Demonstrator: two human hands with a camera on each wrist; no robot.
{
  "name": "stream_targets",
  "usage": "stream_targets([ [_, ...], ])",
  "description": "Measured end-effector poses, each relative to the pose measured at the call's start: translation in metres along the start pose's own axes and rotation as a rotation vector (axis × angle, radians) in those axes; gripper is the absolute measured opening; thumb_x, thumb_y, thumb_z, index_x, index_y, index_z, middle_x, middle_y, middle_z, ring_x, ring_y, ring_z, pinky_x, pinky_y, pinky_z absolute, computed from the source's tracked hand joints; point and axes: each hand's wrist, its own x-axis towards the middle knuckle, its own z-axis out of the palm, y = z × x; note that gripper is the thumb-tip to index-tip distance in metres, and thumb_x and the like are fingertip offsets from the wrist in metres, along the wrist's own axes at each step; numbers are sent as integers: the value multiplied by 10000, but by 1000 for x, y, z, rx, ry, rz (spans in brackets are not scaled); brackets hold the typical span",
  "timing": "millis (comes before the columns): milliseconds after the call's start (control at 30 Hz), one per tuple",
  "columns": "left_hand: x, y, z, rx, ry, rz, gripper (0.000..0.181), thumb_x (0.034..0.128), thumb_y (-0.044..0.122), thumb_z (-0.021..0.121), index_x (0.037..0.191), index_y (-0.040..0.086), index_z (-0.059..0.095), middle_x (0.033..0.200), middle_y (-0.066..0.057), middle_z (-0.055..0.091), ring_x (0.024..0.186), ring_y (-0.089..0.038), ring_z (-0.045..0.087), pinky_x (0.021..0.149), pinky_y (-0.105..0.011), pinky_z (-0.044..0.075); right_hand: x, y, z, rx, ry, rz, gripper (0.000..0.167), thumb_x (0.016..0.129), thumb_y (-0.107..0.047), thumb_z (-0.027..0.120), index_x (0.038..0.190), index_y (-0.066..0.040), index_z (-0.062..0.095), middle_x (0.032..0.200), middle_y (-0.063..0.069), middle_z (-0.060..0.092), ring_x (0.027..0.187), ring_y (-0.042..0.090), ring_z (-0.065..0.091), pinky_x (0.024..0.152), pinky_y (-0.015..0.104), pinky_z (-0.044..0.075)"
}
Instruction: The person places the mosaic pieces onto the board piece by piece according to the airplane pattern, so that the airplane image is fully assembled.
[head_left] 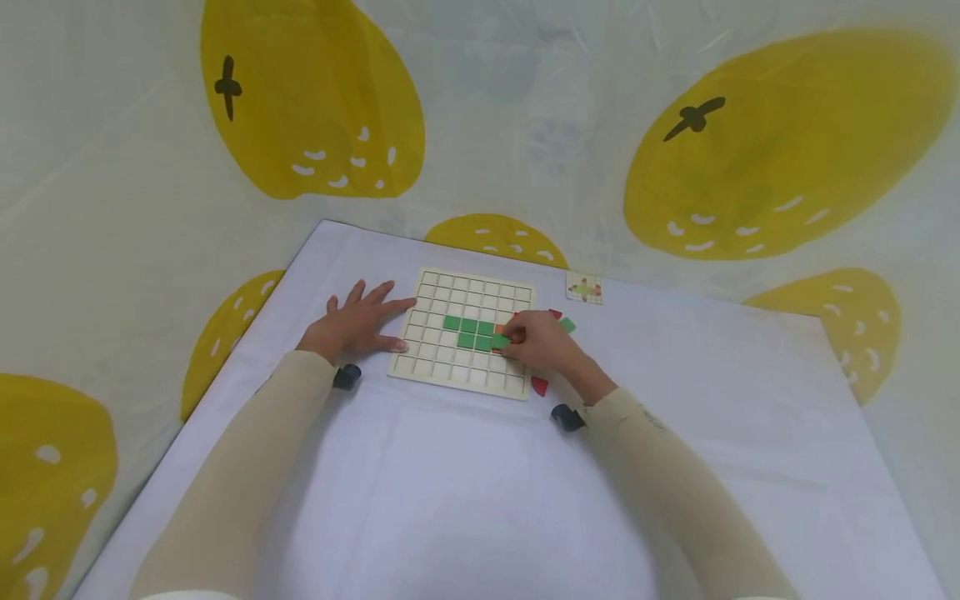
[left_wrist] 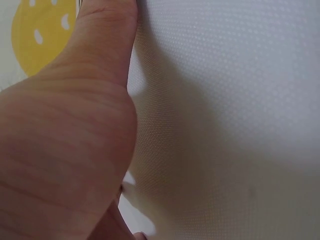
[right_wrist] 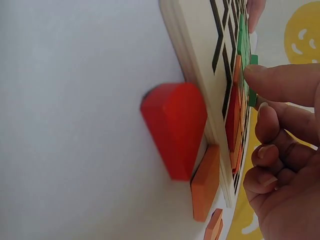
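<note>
A square wooden grid board (head_left: 450,369) lies on the white-covered table. Green square tiles (head_left: 469,325) sit side by side in its middle, with orange and red pieces (right_wrist: 233,120) partly visible near its right side. My left hand (head_left: 356,323) has its fingers spread at the board's left edge, the index finger and thumb touching it. Over the right part of the board, my right hand (head_left: 547,340) pinches a green tile (right_wrist: 253,97) between thumb and index finger. Its other fingers are curled. Part of the board is hidden beneath this hand.
Right of the board lie a red rounded wedge (head_left: 540,386), an orange piece (right_wrist: 206,185) and a green tile (head_left: 568,326). A small pattern card (head_left: 584,288) lies at the table's back edge. Behind hangs a cloth (head_left: 517,108) printed with yellow fruit.
</note>
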Motion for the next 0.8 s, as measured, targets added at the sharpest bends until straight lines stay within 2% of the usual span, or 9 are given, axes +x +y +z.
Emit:
stream_targets([
  [100,1,0,1,1,3,-3,889,874,743,637,1612,569,171,1791,-4,-3,1617,-504,-49,1200,-827,72,1,-3,2,17,4,-3,285,911,-220,816,1173,-121,766,943,53,633,932,222,584,763,290,495],
  [267,2,0,1,2,2,-8,884,881,726,647,1612,566,176,1791,6,-8,1621,-494,-48,1202,-825,79,1,-6,6,5,10,-21,285,916,-229,800,1179,-123,766,918,53,642,892,217,595,720,292,494],
  [633,6,-1,0,7,-34,-24,901,880,721,652,1620,553,165,1790,-6,-22,1618,-501,-57,1199,-829,73,4,-13,14,42,2,-54,269,913,-215,789,1160,-111,766,911,57,628,888,228,598,721,297,504],
  [800,5,-1,-1,6,-20,-11,900,882,718,657,1623,541,178,1790,-20,-9,1615,-508,-47,1197,-831,79,6,-17,16,38,-2,-77,277,908,-231,800,1156,-112,771,879,59,615,863,221,594,702,303,486],
])
